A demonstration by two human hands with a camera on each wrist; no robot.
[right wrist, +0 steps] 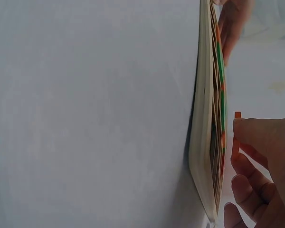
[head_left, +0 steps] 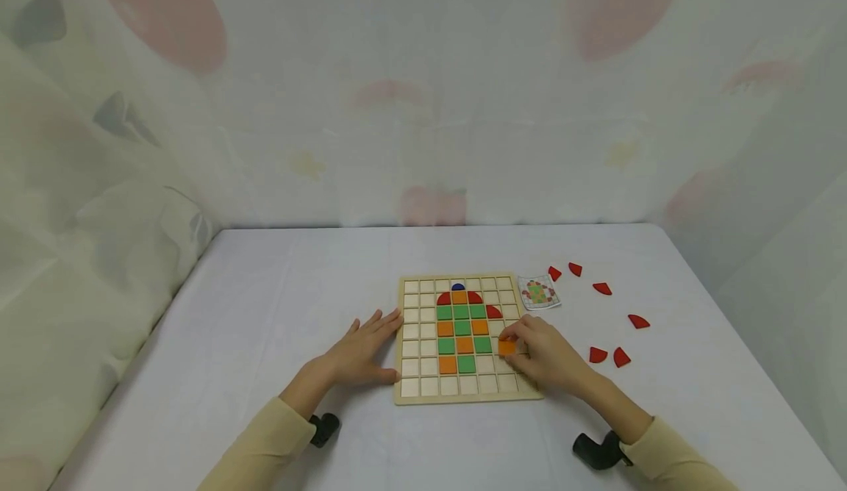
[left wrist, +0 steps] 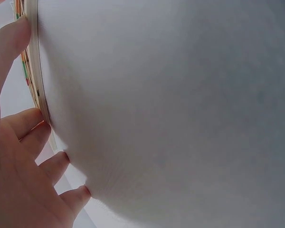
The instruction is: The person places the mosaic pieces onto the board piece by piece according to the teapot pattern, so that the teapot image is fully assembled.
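A wooden grid board lies on the table. My left hand rests beside it with spread fingers; in the left wrist view the thumb and a fingertip touch the board's edge. Above the right part of the grid, my right hand pinches an orange square tile between thumb and fingers. The right wrist view shows that tile held on its edge, apart from the board's surface. Green tiles, orange tiles, red quarter-circle tiles and a blue half-round piece sit in the grid.
A small pattern card lies against the board's upper right side. Several loose red quarter-circle tiles are scattered right of the board, some close to my right forearm. White cloth covers the table, and fabric walls stand behind and at both sides.
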